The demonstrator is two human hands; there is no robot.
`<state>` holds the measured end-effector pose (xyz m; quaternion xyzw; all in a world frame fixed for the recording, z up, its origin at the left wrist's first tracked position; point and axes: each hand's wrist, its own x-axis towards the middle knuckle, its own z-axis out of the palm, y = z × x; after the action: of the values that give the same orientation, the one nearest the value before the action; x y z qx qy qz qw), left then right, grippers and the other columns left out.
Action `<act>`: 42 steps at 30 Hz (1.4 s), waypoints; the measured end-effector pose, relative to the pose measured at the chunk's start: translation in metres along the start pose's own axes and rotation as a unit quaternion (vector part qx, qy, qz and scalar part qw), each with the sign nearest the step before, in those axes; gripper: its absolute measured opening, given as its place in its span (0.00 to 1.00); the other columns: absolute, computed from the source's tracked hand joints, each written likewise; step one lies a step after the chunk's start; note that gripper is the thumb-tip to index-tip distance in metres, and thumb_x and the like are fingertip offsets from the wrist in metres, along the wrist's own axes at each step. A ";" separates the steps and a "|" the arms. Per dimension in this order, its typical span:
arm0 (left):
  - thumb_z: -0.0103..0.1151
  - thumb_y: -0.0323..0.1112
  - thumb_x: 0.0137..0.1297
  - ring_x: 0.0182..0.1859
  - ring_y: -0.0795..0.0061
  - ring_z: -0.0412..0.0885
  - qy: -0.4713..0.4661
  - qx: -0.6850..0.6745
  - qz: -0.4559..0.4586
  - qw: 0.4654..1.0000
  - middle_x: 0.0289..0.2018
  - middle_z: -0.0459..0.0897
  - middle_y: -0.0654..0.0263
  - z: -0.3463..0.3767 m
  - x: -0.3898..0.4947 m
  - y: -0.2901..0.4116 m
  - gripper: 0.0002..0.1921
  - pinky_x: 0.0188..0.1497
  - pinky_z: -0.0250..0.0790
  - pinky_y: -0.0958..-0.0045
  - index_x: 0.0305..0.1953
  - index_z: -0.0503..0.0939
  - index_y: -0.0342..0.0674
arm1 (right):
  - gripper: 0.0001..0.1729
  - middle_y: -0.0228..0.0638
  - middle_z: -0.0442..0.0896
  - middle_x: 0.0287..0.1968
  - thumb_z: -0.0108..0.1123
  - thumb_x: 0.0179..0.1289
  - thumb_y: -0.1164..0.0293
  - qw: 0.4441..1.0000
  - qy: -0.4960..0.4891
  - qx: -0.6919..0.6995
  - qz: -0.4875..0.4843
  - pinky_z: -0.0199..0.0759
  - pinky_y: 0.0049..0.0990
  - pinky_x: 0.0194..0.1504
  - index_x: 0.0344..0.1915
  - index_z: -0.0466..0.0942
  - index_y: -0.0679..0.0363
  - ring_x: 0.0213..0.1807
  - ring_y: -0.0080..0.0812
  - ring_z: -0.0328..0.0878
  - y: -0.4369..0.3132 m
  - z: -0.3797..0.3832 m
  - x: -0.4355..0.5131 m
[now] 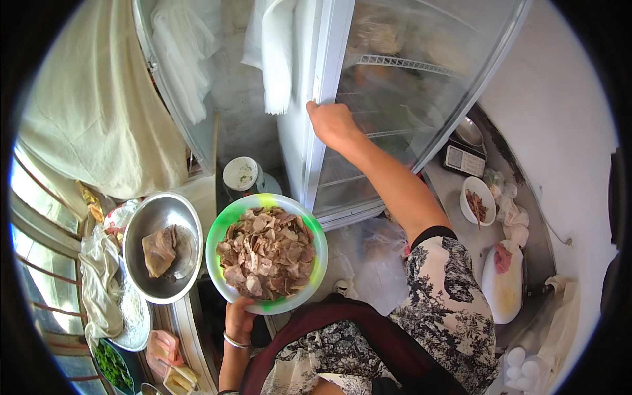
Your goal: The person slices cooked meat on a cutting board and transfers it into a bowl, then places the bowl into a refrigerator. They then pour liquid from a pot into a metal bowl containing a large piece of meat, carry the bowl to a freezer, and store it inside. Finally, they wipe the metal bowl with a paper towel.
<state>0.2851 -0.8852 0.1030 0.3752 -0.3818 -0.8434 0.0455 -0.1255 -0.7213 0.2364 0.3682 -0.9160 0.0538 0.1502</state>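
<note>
My left hand [240,316] grips the near rim of a green and yellow plastic bowl [318,247]. The bowl is heaped with sliced cooked meat [266,252]. My right arm stretches forward, and my right hand [330,121] is closed around the left frame edge of a glass-doored refrigerator [323,64]. Its fingertips are partly hidden behind the frame. Behind the glass are wire shelves [410,64] with wrapped food, blurred by the pane. Left of the held bowl, a stainless steel bowl [195,247] contains a piece of cooked meat [159,251].
A white bucket [240,173] stands beside the refrigerator. At right, a counter [444,190] bears a digital scale [464,159], a white bowl of food [478,202], a cutting board [501,291] and eggs [516,356]. Leafy greens [112,365] and a pink plastic container [162,348] lie lower left.
</note>
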 end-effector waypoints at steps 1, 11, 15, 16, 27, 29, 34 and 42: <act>0.50 0.21 0.47 0.31 0.64 0.77 -0.006 0.000 -0.004 1.000 0.30 0.75 0.61 0.001 0.002 0.003 0.12 0.35 0.75 0.64 0.37 0.70 0.32 | 0.10 0.50 0.78 0.21 0.44 0.56 0.77 1.000 -0.009 -0.002 0.005 0.69 0.45 0.25 0.37 0.69 0.70 0.24 0.50 0.78 -0.002 -0.002 -0.003; 0.52 0.22 0.47 0.31 0.65 0.77 -0.020 0.025 -0.025 0.999 0.28 0.75 0.62 0.019 0.015 0.023 0.12 0.35 0.75 0.63 0.37 0.70 0.32 | 0.09 0.39 0.77 0.20 0.55 0.63 0.66 0.906 -0.118 0.408 0.004 0.67 0.29 0.21 0.36 0.72 0.59 0.17 0.36 0.73 0.015 -0.041 -0.189; 0.49 0.20 0.48 0.39 0.63 0.77 -0.062 0.056 -0.073 0.994 0.40 0.76 0.58 0.049 0.029 0.028 0.24 0.40 0.73 0.66 0.51 0.67 0.29 | 0.10 0.28 0.77 0.26 0.58 0.62 0.66 0.710 -0.323 0.546 0.306 0.66 0.19 0.23 0.33 0.74 0.62 0.22 0.16 0.71 0.030 -0.035 -0.291; 0.50 0.21 0.48 0.39 0.64 0.77 -0.083 0.028 -0.078 0.993 0.39 0.77 0.59 0.062 0.032 0.028 0.22 0.41 0.72 0.65 0.50 0.68 0.28 | 0.12 0.29 0.77 0.26 0.59 0.61 0.65 0.690 -0.341 0.571 0.286 0.66 0.19 0.24 0.34 0.74 0.64 0.23 0.17 0.72 0.032 -0.034 -0.307; 0.51 0.23 0.52 0.36 0.64 0.77 -0.296 0.042 -0.089 0.950 0.34 0.77 0.61 0.287 0.150 0.017 0.11 0.40 0.74 0.60 0.39 0.72 0.33 | 0.20 0.30 0.75 0.18 0.70 0.50 0.58 0.656 -0.280 0.512 0.478 0.66 0.21 0.20 0.28 0.76 0.63 0.18 0.20 0.71 0.071 -0.074 -0.466; 0.49 0.25 0.53 0.33 0.64 0.76 -0.286 0.080 -0.074 0.952 0.32 0.75 0.62 0.332 0.179 0.020 0.08 0.38 0.75 0.58 0.37 0.71 0.35 | 0.17 0.30 0.74 0.17 0.70 0.51 0.62 0.648 -0.216 0.519 0.514 0.66 0.20 0.18 0.25 0.74 0.64 0.16 0.21 0.72 0.072 -0.078 -0.476; 0.46 0.27 0.56 0.30 0.61 0.75 -0.265 0.066 -0.068 0.960 0.31 0.71 0.56 0.426 0.254 0.035 0.05 0.28 0.76 0.62 0.34 0.66 0.35 | 0.16 0.29 0.73 0.19 0.70 0.51 0.66 0.611 -0.197 0.520 0.564 0.65 0.19 0.17 0.30 0.72 0.63 0.16 0.20 0.70 0.079 -0.084 -0.497; 0.50 0.33 0.58 0.30 0.52 0.74 -0.211 0.061 0.011 0.975 0.36 0.69 0.48 0.472 0.366 0.045 0.08 0.40 0.74 0.46 0.34 0.66 0.36 | 0.30 0.31 0.72 0.21 0.72 0.46 0.65 0.676 -0.213 0.460 0.535 0.67 0.20 0.22 0.46 0.67 0.64 0.16 0.21 0.70 0.095 -0.049 -0.548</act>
<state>-0.3008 -0.7622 0.1165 0.1863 -0.4379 -0.8781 -0.0496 0.1949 -0.2816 0.1118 -0.1602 -0.8236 0.4596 -0.2912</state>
